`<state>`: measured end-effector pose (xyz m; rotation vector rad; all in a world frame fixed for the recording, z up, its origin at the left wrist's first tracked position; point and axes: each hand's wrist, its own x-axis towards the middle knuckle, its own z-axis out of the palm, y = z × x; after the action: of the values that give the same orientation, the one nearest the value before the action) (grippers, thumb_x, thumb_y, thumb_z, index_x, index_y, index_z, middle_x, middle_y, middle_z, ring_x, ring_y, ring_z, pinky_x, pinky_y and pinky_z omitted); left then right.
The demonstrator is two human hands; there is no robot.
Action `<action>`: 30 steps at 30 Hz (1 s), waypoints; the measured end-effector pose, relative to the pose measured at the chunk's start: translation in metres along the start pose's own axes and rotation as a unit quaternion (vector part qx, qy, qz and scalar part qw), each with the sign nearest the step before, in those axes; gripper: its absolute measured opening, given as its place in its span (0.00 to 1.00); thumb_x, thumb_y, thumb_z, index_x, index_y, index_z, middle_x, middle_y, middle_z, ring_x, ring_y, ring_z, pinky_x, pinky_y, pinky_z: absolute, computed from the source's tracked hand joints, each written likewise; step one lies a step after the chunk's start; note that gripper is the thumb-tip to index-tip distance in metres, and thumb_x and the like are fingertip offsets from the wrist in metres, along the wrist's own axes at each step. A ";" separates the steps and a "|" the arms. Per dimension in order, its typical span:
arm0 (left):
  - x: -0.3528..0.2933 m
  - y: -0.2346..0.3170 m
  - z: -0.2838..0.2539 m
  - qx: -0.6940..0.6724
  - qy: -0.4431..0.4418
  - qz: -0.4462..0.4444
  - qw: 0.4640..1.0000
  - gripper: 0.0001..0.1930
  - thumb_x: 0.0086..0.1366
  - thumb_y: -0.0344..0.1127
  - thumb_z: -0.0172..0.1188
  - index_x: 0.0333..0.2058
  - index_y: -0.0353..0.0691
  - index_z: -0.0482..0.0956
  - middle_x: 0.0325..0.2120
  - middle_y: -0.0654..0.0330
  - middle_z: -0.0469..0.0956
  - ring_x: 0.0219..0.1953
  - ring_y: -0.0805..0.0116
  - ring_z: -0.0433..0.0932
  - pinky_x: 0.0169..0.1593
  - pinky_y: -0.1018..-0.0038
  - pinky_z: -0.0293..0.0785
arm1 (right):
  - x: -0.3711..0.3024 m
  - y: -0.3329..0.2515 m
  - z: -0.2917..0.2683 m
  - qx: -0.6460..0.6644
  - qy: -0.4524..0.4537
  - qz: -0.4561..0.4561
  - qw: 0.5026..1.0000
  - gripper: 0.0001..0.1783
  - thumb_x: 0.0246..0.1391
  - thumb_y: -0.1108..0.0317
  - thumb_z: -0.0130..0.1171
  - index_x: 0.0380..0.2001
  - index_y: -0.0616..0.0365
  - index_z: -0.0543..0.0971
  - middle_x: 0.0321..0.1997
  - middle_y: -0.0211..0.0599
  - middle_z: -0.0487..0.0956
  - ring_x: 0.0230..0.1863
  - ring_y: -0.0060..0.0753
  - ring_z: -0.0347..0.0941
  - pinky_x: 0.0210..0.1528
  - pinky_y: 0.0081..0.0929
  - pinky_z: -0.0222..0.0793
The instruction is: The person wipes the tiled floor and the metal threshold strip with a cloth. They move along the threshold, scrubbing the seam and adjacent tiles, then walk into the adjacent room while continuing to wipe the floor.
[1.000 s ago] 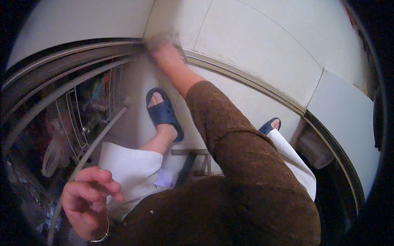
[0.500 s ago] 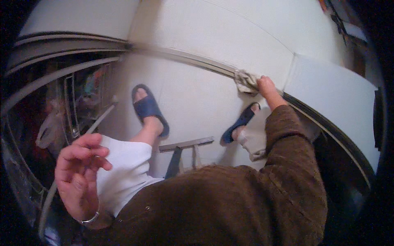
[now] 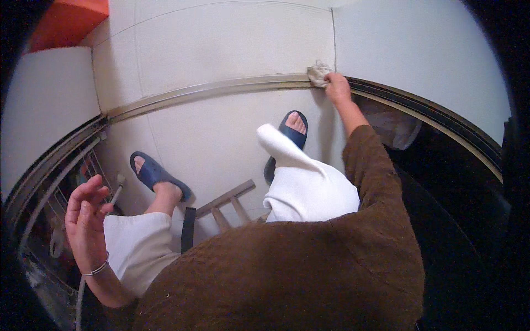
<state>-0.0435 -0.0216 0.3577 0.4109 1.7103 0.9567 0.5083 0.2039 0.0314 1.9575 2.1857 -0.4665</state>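
Observation:
My right hand (image 3: 338,88) is closed on a crumpled greyish-white cloth (image 3: 319,74). It presses the cloth onto a metal track (image 3: 221,85) that crosses the pale tiled floor, beside the corner of a white panel (image 3: 419,49). My left hand (image 3: 88,220) is held up at the left above my knee, fingers loosely bent and apart, with nothing in it. Behind it stands a dark wire rack (image 3: 66,193). My feet, in dark blue slippers (image 3: 152,172), are set apart on the near side of the track.
A stool-like frame (image 3: 226,201) with slats is between my legs. An orange object (image 3: 72,22) stands at the far left, behind another white panel (image 3: 49,99). Dark track grooves (image 3: 425,107) run on to the right, with a dark space beneath.
The view has turned and shifted, bringing the orange object in. My right hand, still holding the cloth, remains at the track beside the right panel. My right knee has come inward.

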 end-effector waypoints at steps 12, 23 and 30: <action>0.042 0.003 0.034 0.041 -0.045 -0.011 0.998 0.18 0.68 0.39 0.50 0.53 0.38 0.69 0.56 0.55 0.68 0.53 0.68 0.72 0.49 0.75 0.71 | -0.016 -0.100 0.035 0.121 0.114 -0.198 0.966 0.06 0.40 0.75 0.54 0.25 0.57 0.78 0.35 0.46 0.74 0.40 0.49 0.70 0.44 0.41 0.68; 0.046 0.003 0.038 0.059 -0.050 -0.015 0.997 0.17 0.68 0.37 0.50 0.52 0.37 0.70 0.54 0.56 0.70 0.52 0.68 0.72 0.48 0.73 0.72 | 0.006 -0.093 0.008 0.016 0.036 -0.217 0.975 0.10 0.39 0.72 0.59 0.30 0.53 0.79 0.32 0.43 0.73 0.39 0.47 0.70 0.40 0.41 0.68; 0.041 0.012 0.041 0.036 -0.035 0.011 0.999 0.17 0.67 0.35 0.50 0.53 0.36 0.69 0.55 0.54 0.69 0.52 0.67 0.71 0.49 0.74 0.72 | -0.009 -0.081 0.011 0.109 0.099 -0.140 0.979 0.10 0.38 0.79 0.53 0.27 0.56 0.79 0.33 0.46 0.73 0.40 0.49 0.69 0.42 0.45 0.67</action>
<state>-0.0230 0.0303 0.3367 0.5062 1.6826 0.8874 0.4284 0.1844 0.0341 1.8745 2.6590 -0.5960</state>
